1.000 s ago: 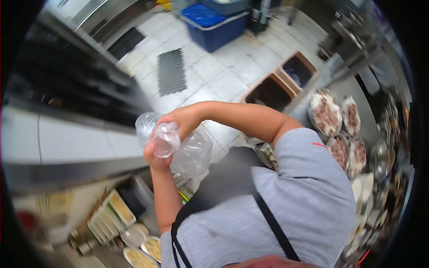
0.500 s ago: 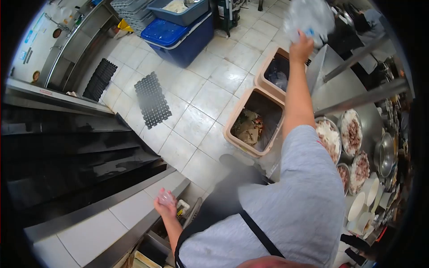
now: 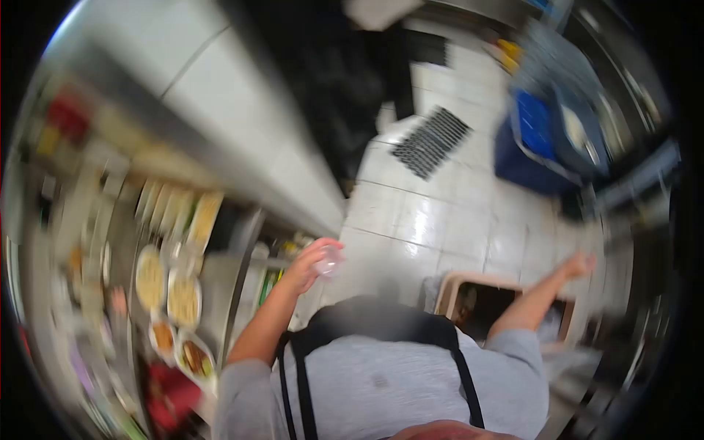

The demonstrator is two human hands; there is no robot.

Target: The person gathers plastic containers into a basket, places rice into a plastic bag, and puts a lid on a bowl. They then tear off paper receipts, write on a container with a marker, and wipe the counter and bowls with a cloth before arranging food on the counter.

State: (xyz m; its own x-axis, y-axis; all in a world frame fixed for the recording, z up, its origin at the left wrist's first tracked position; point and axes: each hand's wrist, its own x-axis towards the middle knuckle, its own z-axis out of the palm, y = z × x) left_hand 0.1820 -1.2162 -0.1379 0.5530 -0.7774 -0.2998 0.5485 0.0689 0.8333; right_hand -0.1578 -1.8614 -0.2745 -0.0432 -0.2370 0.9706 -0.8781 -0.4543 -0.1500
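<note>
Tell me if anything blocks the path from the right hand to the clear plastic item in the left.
Nothing visible stands between the right hand and the clear plastic item in the left hand. Tiled floor shows between them; the bin sits under the right arm.

Cup [image 3: 329, 262]: one clear, colorless, thin-walled item, apparently plastic. Size class: small. Body: rounded in outline, with bright highlights; skin tone shows through the wall. State: held in the left hand [image 3: 312, 267], fingers curled around its far and left sides. The side toward the right is exposed. Pose: blur prevents a reading of the tilt and of which way the mouth faces. Contents: cannot be determined. Number of nested pieces: cannot be determined. Location: left of center in the scene, right of the plates [image 3: 184, 299] and well apart from the bin [image 3: 449, 290] at the right.
</note>
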